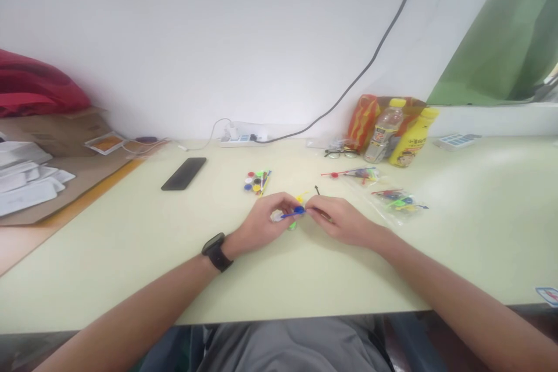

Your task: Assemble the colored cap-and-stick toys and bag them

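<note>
Left hand (261, 224) around blue stick (293, 213)

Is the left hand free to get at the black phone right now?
Probably yes: bare table lies between the left hand and the phone, but it pinches the blue stick with the right hand.

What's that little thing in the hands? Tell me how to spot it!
Find the pale green table and look at its middle. The left hand pinches a thin stick that reaches the right hand. It alone is blue; bits beside it are yellow and green.
</note>
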The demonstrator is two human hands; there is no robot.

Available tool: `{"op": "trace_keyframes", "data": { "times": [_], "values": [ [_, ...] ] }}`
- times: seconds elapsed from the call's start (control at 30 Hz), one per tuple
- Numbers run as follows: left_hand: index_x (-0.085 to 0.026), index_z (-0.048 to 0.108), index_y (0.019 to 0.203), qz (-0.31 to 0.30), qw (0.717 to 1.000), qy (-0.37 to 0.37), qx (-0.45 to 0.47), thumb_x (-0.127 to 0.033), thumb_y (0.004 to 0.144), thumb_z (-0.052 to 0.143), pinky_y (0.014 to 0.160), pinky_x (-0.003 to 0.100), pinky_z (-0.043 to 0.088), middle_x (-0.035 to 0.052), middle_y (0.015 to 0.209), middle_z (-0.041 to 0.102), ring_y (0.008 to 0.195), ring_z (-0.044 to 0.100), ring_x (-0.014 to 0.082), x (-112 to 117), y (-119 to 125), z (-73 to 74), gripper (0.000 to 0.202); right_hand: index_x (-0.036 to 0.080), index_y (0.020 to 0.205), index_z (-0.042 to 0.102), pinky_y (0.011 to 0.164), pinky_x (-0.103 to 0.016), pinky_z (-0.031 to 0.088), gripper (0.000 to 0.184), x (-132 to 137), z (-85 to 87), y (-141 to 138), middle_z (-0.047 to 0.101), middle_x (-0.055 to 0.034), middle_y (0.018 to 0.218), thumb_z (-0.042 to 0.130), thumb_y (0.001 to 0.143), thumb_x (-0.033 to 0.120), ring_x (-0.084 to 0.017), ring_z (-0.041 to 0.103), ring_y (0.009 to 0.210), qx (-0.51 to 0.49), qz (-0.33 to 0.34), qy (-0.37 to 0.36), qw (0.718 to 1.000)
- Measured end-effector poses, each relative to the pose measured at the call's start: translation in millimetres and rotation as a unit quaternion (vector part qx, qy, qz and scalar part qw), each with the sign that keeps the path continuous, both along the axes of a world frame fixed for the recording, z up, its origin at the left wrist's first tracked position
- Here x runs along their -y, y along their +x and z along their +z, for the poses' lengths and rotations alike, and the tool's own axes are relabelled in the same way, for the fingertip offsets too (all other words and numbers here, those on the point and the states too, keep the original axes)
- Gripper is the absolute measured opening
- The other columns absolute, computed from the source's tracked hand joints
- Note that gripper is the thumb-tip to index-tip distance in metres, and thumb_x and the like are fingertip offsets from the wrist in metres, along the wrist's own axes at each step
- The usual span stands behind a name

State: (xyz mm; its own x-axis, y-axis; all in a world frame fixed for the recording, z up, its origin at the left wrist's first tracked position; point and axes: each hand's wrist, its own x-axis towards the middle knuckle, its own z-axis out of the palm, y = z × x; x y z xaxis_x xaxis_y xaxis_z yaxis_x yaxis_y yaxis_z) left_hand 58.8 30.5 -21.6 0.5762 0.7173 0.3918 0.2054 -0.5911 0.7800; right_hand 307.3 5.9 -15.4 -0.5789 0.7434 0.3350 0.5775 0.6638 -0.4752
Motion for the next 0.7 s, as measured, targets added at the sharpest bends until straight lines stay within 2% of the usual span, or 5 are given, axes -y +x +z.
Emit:
{"op": "trace_keyframes", "data": {
  "times": [0.4,0.7],
  "values": [
    [-0.019,0.073,0.112,-0.004,1.0,0.01,-0.01,-0.019,0.092,0.071,0.087,0.035,0.06,0.008,0.105,0.077,0.092,0.07,0.0195,0.3,-0.8,0.9,0.02,0.021,0.099,0.061,0.073,-0.031,0.04,0.018,-1.0,-0.7,-0.4,0.068,-0.0048,0.09,0.045,0.106,0.023,-0.019,0.059,0.079,0.036,0.003,-0.008,0.999],
    [-0.019,0.074,0.112,0.003,0.999,0.038,-0.026,-0.024,0.093,0.071,0.083,0.034,0.06,0.0081,0.104,0.076,0.089,0.07,0.0191,-1.1,0.4,-4.6,0.02,0.021,0.098,0.062,0.073,-0.031,0.039,0.021,-1.3,-1.7,1.3,0.07,-0.0057,0.091,0.044,0.107,0.025,-0.02,0.06,0.08,0.073,0.014,-0.017,0.997]
  ]
}}
